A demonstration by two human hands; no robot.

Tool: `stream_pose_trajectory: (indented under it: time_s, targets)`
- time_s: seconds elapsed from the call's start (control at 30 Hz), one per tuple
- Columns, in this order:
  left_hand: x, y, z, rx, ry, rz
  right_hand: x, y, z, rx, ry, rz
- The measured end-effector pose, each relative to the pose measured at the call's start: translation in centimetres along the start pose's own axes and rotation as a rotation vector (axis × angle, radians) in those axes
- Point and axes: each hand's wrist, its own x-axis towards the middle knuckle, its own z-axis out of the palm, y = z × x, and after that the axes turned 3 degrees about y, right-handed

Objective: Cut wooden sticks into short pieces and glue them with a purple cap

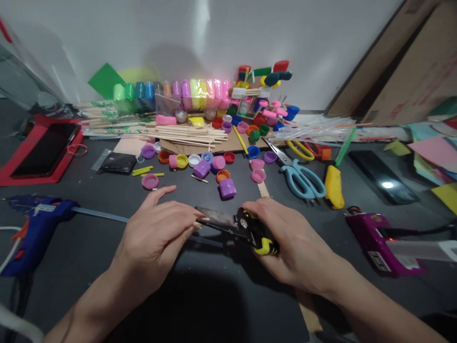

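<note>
My right hand (289,243) is wrapped around the yellow and black handles of a pair of snips (219,219), whose dark metal blades point left. At the blade tips, the thumb and fingers of my left hand (157,238) are pinched together. A small pale bit shows at those fingertips, too small to name. Beneath both hands, a clear glue stick (102,215) runs from the blue glue gun (43,228) and passes behind my left hand. Several coloured bottle caps, including a purple one (227,188), lie just beyond my hands.
Blue-handled scissors (303,183) and a yellow cutter (333,188) lie to the right, near a phone (383,176) and a purple power strip (374,238). Wooden skewers (193,136) and rows of coloured clay (185,95) stand at the back. Another phone (44,147) is at left.
</note>
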Motion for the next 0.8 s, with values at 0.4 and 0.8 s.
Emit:
stream_pose_trajectory:
  time_s: [0.4,0.8]
  targets:
    - [-0.11,0.16,0.00,0.013,-0.011,0.015,-0.35,0.35,0.05,-0.104,0.042,-0.051]
    - [-0.04,0.04,0.06,0.011,0.012,0.019,0.17,-0.03,0.19,-0.082,0.034,-0.032]
